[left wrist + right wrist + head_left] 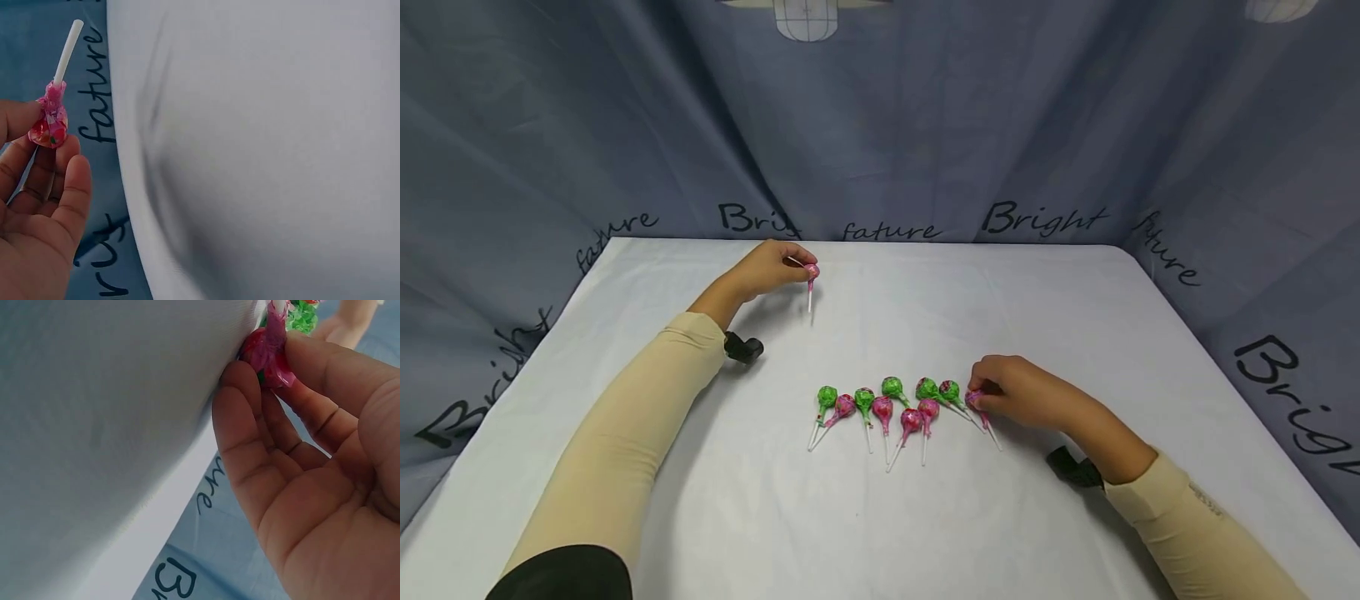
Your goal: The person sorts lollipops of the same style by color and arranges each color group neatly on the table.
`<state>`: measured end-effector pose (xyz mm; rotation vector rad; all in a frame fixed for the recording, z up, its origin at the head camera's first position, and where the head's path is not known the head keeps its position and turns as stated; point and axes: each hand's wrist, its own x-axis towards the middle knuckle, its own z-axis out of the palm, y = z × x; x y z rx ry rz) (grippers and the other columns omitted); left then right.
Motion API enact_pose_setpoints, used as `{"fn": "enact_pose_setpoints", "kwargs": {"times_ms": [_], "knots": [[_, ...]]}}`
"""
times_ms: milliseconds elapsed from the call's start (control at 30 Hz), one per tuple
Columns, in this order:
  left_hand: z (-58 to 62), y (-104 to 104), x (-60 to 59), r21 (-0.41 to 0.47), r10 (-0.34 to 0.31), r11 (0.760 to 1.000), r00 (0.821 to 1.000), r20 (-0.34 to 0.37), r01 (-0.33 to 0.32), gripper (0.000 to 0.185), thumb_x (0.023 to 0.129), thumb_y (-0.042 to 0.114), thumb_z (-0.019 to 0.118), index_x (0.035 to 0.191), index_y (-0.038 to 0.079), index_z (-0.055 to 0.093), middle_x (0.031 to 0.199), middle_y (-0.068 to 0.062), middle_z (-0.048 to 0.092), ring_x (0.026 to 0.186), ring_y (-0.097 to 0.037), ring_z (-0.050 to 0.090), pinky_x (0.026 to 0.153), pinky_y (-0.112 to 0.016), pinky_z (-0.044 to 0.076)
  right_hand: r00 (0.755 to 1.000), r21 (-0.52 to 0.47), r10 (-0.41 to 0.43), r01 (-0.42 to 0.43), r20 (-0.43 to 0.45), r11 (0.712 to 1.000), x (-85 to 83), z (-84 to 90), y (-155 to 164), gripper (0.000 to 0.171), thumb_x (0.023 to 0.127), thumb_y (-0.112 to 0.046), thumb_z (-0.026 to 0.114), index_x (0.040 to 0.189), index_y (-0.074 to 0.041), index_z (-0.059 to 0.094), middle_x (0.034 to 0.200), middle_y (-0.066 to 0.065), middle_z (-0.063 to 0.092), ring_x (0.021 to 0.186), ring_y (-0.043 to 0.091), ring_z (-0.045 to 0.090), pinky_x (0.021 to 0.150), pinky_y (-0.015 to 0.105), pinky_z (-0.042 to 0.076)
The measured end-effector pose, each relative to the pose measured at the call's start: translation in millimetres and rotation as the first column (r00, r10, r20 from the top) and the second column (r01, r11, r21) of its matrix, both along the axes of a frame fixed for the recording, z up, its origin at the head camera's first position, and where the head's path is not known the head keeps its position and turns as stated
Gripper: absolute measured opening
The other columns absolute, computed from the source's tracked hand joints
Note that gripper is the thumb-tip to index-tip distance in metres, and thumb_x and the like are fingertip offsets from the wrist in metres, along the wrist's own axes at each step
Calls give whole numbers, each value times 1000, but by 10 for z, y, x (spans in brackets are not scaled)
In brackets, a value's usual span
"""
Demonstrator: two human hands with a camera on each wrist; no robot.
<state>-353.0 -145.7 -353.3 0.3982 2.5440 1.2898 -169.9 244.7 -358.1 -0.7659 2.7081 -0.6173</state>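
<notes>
Near the far left part of the table, my left hand [771,268] pinches a pink-wrapped lollipop [811,272] by its candy head, its white stick pointing down. The left wrist view shows this lollipop [49,128] between thumb and fingers. At the right end of a group of lollipops, my right hand [1022,387] pinches another pink lollipop [976,400] by the head. In the right wrist view that pink lollipop [269,359] sits between thumb and fingertips, with a green wrapper [303,317] just behind. Nearest to it in the group is a green lollipop [950,391].
Several green and pink lollipops lie in a loose cluster at mid-table, among them a green one [827,397] at the left end and a pink one [911,420] nearer the front. A white cloth covers the table [760,517]. Grey curtains [880,125] with lettering surround it.
</notes>
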Motion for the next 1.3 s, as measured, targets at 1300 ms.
{"fn": "enact_pose_setpoints", "kwargs": {"times_ms": [1300], "knots": [[-124,-103,-391,-201,235,956,968,88,-214,35,98,22,63,133,16,62,133,-9,54,112,-27,47,98,-45,38,1000,-17,7,-7,-3,1000,36,15,10,12,90,-5,72,89,-13,64,83,-5,56,78,14,50,69,31,45]]}}
